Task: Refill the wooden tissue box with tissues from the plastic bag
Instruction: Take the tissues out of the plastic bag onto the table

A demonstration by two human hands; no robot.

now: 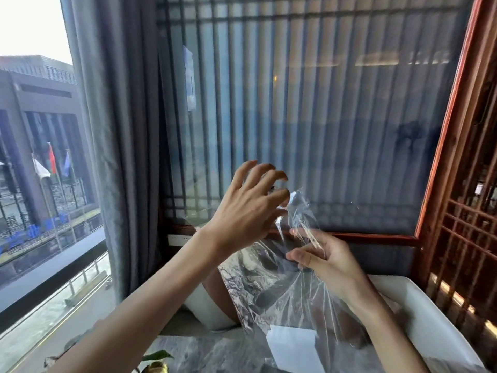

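Above the desk [204, 351], the right hand [330, 262] pinched the plastic bag [279, 289] between closed fingers; the left hand [242, 211] hovered near it, fingers spread open.

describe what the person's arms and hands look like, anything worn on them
Both forearms are bare up to the frame edge, with no sleeves showing. The left hand and right hand wear no gloves, and no watch, bracelet or ring is visible. Fingers are slender; the nails look short and unpainted.
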